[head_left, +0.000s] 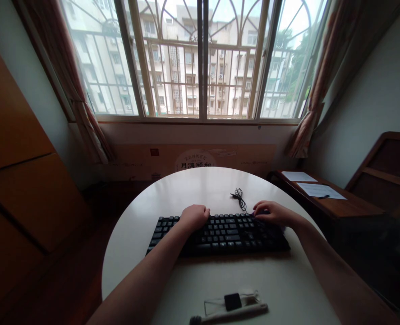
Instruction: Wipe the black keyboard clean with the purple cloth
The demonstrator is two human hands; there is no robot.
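A black keyboard (227, 232) lies across the middle of a round white table (193, 185). My left hand (195, 215) rests on the keyboard's upper edge left of centre, fingers curled into a loose fist. At the keyboard's upper right, my right hand (272, 212) has its fingers bent and pressed down on the keys; whether anything is under them I cannot see. The keyboard's coiled black cable (239, 197) lies on the table just beyond, between the two hands.
Near the table's front edge lie a clear plastic sleeve with a small black piece (232, 301) and a pale brush with dark bristles (230, 313). A wooden side table with papers (319, 190) stands right. A wooden cabinet (20, 180) stands left, a barred window ahead.
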